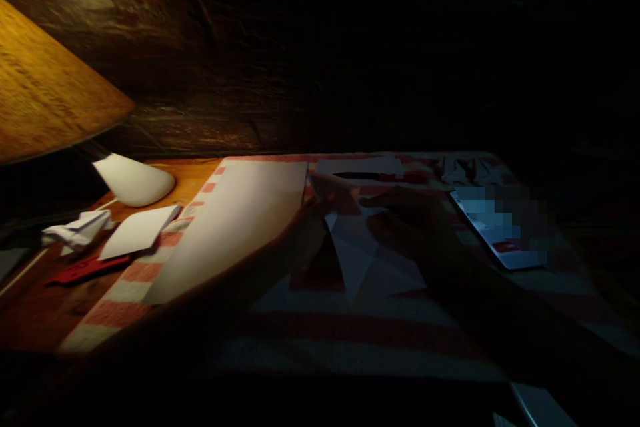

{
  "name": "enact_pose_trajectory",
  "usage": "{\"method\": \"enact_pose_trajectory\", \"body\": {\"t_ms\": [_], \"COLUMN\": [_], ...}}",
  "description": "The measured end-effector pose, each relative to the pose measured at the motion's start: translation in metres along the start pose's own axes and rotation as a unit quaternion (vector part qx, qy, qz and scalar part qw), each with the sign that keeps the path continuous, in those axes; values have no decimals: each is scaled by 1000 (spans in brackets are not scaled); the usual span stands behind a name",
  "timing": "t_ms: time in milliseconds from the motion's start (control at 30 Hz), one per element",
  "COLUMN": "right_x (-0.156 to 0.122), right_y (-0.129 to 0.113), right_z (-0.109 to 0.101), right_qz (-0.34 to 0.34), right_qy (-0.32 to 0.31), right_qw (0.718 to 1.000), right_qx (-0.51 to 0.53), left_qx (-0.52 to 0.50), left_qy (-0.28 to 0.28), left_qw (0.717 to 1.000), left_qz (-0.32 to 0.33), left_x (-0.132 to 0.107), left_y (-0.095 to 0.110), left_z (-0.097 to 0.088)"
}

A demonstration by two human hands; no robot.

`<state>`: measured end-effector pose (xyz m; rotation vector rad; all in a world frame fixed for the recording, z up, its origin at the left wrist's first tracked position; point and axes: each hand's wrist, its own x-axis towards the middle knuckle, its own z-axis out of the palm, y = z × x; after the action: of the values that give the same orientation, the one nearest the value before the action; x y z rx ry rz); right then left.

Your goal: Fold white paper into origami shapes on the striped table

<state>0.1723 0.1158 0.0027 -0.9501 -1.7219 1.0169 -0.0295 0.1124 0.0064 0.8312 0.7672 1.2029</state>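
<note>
In dim light, a sheet of folded paper (357, 250) is held up above a red-and-white striped cloth (350, 327). Its upper part forms a pointed flap, and creases run down toward the lower edge. My left hand (313, 223) grips the paper's left side, fingers closed around its upper edge. On the right side, my right hand (403, 213) has its fingers bent and pinched at the paper's edge; deep shadow hides part of them. Behind both hands lies a knife (363, 176) with a dark blade and red handle, on white paper (335, 165).
A large white sheet (240, 220) lies left of my hands. Further left are a lamp (133, 180), crumpled paper (77, 230), a small paper stack (140, 232) and a red object (87, 271). At right rest a lit phone-like device (495, 230) and folded paper shapes (453, 170).
</note>
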Motion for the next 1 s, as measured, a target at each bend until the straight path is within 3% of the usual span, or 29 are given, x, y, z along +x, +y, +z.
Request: {"method": "enact_pose_trajectory", "body": {"t_ms": [233,400,533,667,767,1000], "right_x": [0,1,-1,-2,1,7], "right_y": [-7,-9,-10,-6,4,11], "right_z": [-5,-6,-8,-3,1,1], "right_qz": [-155,-193,-147,-16,57,131], "right_qy": [-14,-28,-40,-10,15,1], "right_qw": [976,960,979,999,992,976], "right_qx": [-151,-203,-138,29,109,171], "left_qx": [-51,4,42,80,105,117], "left_qy": [-22,31,52,57,64,78], "left_qw": [998,999,998,995,992,989], "left_qz": [-16,-40,-18,18,31,44], "left_x": [5,3,5,5,4,1], "left_y": [1,-1,-9,-11,-10,-7], "left_z": [-8,-11,-11,-11,-12,-9]}}
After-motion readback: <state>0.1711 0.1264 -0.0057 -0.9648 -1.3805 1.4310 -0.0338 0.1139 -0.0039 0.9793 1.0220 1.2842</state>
